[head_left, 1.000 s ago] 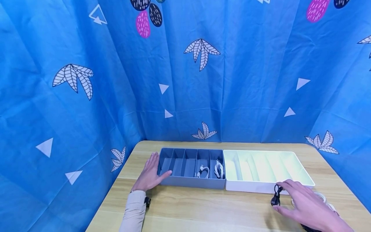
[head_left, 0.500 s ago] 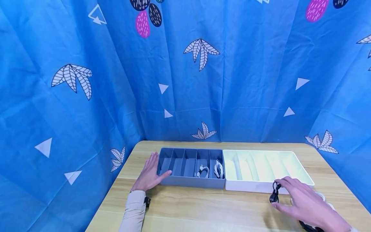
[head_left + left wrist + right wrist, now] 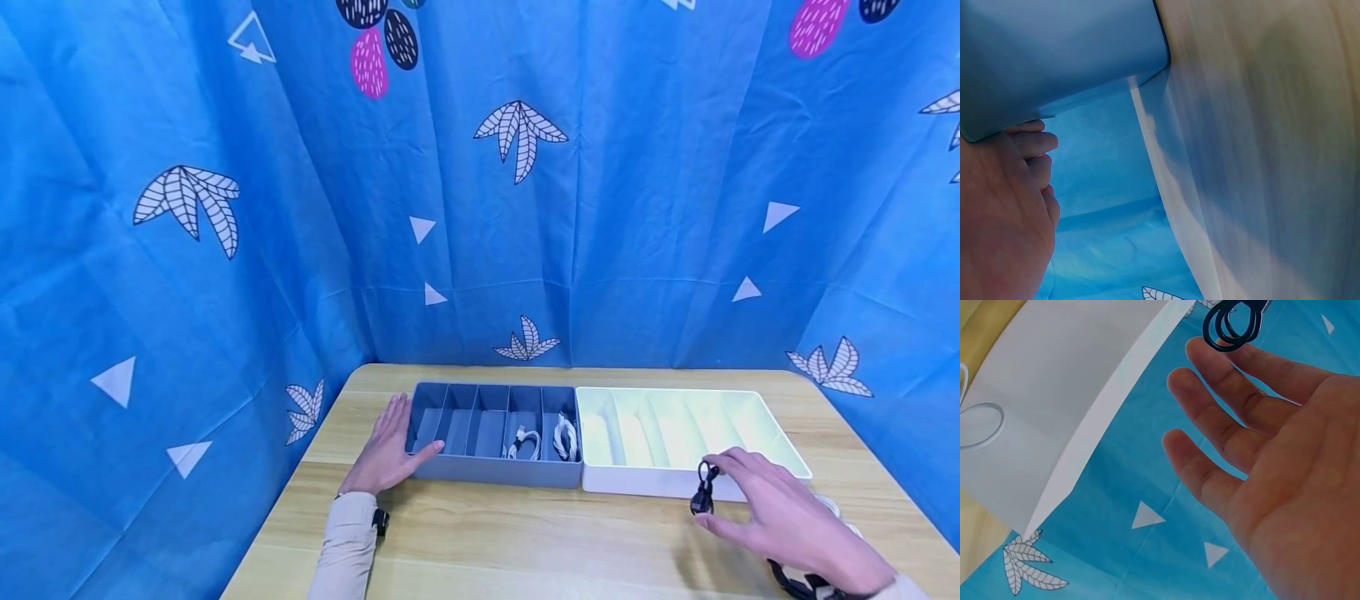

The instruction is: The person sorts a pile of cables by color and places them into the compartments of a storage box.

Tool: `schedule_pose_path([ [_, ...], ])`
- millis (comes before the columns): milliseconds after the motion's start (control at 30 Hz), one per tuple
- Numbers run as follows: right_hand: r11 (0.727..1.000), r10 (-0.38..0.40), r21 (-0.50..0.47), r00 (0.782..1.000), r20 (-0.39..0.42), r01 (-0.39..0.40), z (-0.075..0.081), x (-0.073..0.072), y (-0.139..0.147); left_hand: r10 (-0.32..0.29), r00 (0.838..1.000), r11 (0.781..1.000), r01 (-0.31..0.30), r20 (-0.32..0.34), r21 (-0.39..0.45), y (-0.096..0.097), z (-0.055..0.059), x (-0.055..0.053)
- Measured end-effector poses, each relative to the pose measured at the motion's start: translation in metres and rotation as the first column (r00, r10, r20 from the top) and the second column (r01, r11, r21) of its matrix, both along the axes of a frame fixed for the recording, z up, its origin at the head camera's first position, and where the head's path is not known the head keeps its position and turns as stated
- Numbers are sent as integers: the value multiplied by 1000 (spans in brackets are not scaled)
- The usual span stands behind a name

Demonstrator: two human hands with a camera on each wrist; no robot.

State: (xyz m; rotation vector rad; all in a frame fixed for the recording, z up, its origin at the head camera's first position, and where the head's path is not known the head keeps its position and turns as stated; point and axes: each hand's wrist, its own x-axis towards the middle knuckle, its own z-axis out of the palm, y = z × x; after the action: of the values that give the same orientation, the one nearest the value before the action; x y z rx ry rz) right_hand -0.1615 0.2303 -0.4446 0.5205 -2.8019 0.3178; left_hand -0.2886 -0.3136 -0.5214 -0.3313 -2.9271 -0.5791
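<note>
In the head view my right hand (image 3: 783, 512) holds a small bundled black cable (image 3: 702, 492) at its thumb and fingertips, in front of the white box (image 3: 652, 481). The right wrist view shows the black cable's loops (image 3: 1230, 328) by the fingertips, with the other fingers spread; the thumb is out of sight there. My left hand (image 3: 386, 450) rests against the left end of the dark grey divided box (image 3: 495, 472), fingers straight along its side and thumb at its front rim. Two coiled white cables, one (image 3: 527, 444) beside the other (image 3: 566, 437), lie in that box's two rightmost compartments.
The two boxes stand side by side on the wooden table (image 3: 525, 533). A white cable (image 3: 828, 504) and another black cable (image 3: 787, 577) lie at the right, partly hidden by the right hand and forearm. A blue patterned curtain (image 3: 637, 208) hangs behind and at the sides.
My right hand has moved slightly left and up with the black cable, uncovering more of the other black cable on the table. The left hand has stayed in place.
</note>
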Motion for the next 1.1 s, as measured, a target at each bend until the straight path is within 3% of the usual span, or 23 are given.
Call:
schedule_pose_path([
  [333,1000,3,-2,999,32,-3,3,-5,-4,-8,1000,1000,8,-4,1,0,0,1],
  [633,999,30,-16,999,-25,-30,4,-10,-8,-7,1000,1000,7,-2,7,0,0,-1],
  [1100,998,54,-11,998,-37,-55,7,-18,-15,-14,1000,1000,14,-17,6,-3,-4,-6],
])
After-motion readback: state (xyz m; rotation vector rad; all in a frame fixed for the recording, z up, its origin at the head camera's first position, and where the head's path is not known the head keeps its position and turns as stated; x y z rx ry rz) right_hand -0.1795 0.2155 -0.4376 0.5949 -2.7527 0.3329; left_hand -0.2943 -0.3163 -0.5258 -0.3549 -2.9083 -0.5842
